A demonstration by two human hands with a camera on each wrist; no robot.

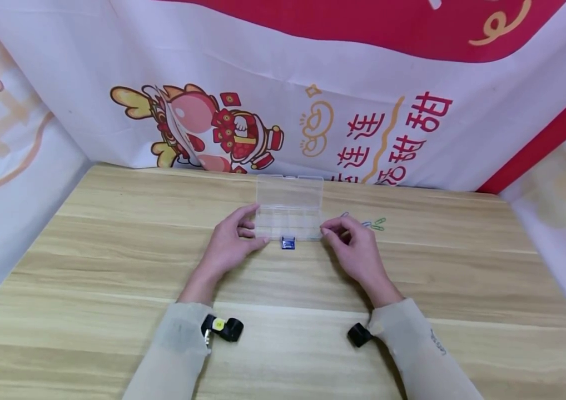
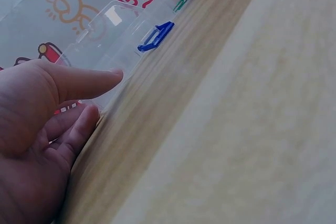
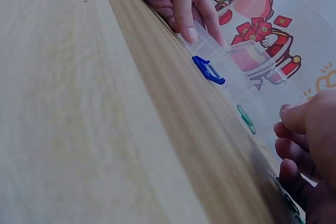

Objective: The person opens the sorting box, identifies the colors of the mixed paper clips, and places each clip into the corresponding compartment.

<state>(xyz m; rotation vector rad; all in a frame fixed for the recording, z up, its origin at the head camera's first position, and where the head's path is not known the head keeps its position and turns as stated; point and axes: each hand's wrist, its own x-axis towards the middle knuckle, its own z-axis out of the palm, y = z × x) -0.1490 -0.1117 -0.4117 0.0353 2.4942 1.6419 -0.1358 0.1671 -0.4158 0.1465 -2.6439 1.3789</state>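
Note:
A clear plastic compartment box (image 1: 288,218) stands with its lid (image 1: 289,190) raised at the back and a blue latch (image 1: 288,243) at its front. My left hand (image 1: 230,239) holds the box's left end, thumb at the front corner and fingers along the side. At the right front corner is my right hand (image 1: 353,247), its fingers curled and thumb and index tips close together; I cannot tell whether they pinch anything. The right wrist view shows a green paper clip (image 3: 245,119) at the right part of the box front.
Beyond the right hand lie several paper clips (image 1: 378,224), green and blue, on the wooden table (image 1: 283,344). A printed cloth (image 1: 243,66) hangs behind the table's far edge, close to the raised lid. Small black cameras are strapped at both sleeves.

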